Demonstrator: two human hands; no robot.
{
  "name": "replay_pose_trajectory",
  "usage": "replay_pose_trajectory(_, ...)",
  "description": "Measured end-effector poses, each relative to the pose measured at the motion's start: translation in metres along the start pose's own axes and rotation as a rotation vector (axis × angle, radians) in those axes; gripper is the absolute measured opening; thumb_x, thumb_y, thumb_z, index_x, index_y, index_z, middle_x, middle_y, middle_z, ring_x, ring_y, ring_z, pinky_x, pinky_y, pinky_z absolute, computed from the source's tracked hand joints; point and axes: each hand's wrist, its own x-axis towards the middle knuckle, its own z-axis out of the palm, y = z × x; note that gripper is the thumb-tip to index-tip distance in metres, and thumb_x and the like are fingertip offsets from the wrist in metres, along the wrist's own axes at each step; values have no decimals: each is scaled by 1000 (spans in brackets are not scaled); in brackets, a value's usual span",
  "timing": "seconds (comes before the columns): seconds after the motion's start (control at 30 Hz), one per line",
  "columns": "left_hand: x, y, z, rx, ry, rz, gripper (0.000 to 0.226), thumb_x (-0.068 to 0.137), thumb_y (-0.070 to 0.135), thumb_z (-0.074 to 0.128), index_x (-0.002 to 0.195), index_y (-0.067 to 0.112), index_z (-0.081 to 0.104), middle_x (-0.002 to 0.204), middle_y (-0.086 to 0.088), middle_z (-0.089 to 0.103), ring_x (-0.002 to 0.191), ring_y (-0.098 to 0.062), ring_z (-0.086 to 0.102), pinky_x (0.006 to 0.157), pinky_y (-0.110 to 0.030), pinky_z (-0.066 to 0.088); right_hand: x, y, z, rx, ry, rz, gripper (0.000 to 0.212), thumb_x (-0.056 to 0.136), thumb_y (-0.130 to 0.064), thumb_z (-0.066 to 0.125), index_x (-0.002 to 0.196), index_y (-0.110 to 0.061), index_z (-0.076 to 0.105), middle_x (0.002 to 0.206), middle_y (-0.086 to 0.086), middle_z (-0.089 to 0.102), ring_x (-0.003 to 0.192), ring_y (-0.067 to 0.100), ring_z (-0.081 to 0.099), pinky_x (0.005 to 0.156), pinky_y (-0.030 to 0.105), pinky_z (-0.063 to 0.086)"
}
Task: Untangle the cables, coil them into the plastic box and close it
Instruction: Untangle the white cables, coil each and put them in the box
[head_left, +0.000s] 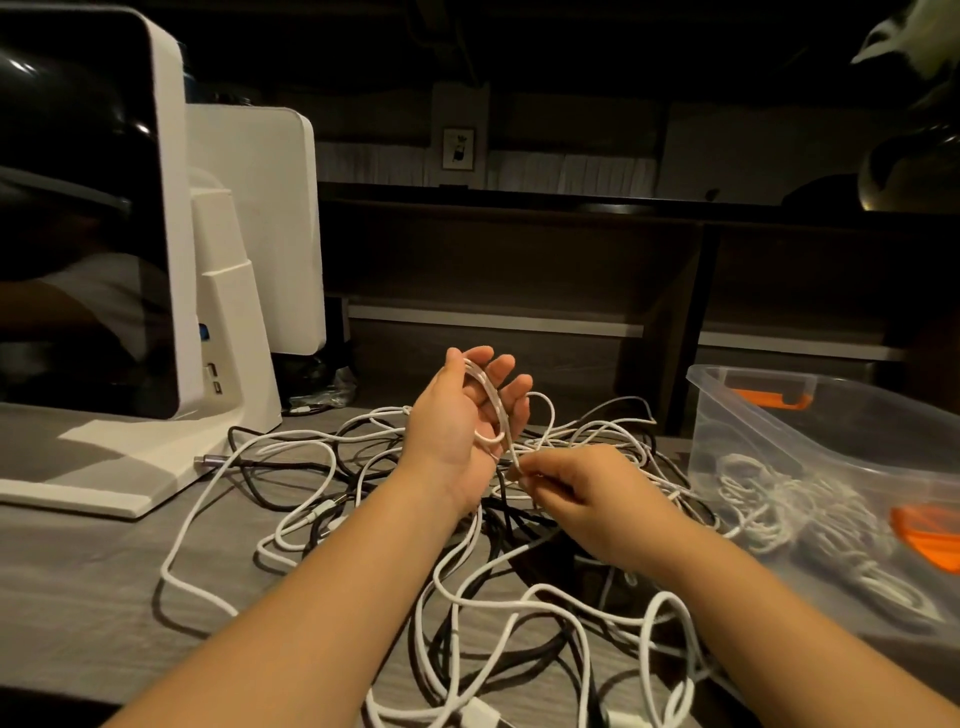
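Left hand (467, 415), fingers relaxed, carries white cable (491, 410) loops; right hand (582, 493) pinches that cable above the counter (78, 597), near the box (831, 467).

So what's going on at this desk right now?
A person is coiling a white cable around the left hand, while the right hand pinches and feeds it. A tangle of white and black cables lies on the table. The clear plastic box, lid off, already holds some coils.
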Motion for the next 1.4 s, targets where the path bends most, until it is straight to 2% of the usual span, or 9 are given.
replay_pose_trajectory(0.17, 5, 3, -3, -71, -6, -34, 35, 106, 42, 40, 88, 19, 59, 64, 5, 59, 46, -6, 48, 42, -18, 38, -1, 2, -1, -9, -1, -55, 14, 100, -29, 51, 98, -23, 63, 80, -5, 63, 73, 11, 58, 68, 32, 48)
replay_pose_trajectory(0.27, 12, 10, -7, -133, 15, 24, 32, 107, 42, 37, 92, 20, 56, 60, 7, 48, 41, -4, 30, 37, -16, 24, -2, 8, -4, -25, 203, -78, 21, 98, -39, 50, 85, -24, 57, 68, -6, 57, 64, 10, 54, 60, 27, 44)
replay_pose_trajectory(0.4, 14, 17, -10, -101, 94, 92, 23, 107, 38, 40, 99, 26, 58, 60, 7, 49, 41, -5, 27, 37, -17, 22, -1, 15, -11, 35, 441, -80, 12, 97, -30, 56, 94, -22, 64, 73, -14, 59, 68, 2, 55, 58, 17, 40)
replay_pose_trajectory(0.53, 13, 14, -10, -15, 133, 91, 30, 105, 46, 39, 94, 23, 55, 61, 7, 49, 41, -5, 27, 37, -18, 21, -2, 12, -8, 18, 225, -49, 29, 101, -19, 50, 120, -36, 63, 95, -27, 61, 82, -12, 54, 72, 14, 42)
replay_pose_trajectory(0.77, 11, 13, -10, 28, 128, 59, 23, 103, 30, 41, 85, 21, 53, 58, 5, 47, 40, -7, 26, 35, -18, 21, 0, 4, -6, -97, 45, -81, 23, 96, -19, 56, 113, -29, 70, 104, -12, 65, 96, 4, 58, 87, 29, 50)
replay_pose_trajectory(0.93, 13, 11, -13, 176, 170, 195, 27, 106, 33, 36, 89, 22, 53, 59, 6, 47, 41, -6, 28, 37, -20, 22, -2, -1, -3, -7, -77, -78, 27, 95, -26, 61, 120, -31, 69, 107, -13, 71, 95, 0, 64, 87, 23, 53)
replay_pose_trajectory(1.13, 10, 3, -11, 669, 29, 354, 31, 108, 30, 29, 92, 23, 54, 74, 0, 53, 44, -4, 33, 40, -19, 27, -7, 2, -3, 249, -90, -48, 23, 94, -16, 64, 112, -27, 74, 89, -20, 71, 87, -6, 65, 79, 13, 50)
replay_pose_trajectory(1.27, 10, -1, -12, 944, -99, 271, 38, 109, 37, 28, 92, 21, 57, 72, 1, 55, 47, -4, 37, 46, -20, 30, -8, 3, -3, 335, -53, -77, 17, 94, -22, 63, 104, -29, 75, 84, 0, 71, 75, 15, 64, 71, 30, 52)
replay_pose_trajectory(1.4, 6, -3, -10, 1097, -209, 102, 47, 107, 47, 24, 93, 23, 62, 75, 1, 59, 58, -8, 48, 59, -25, 40, -8, 3, -3, 337, 43, -126, 13, 95, -24, 62, 101, -32, 69, 72, -17, 62, 64, 2, 55, 62, 19, 44)
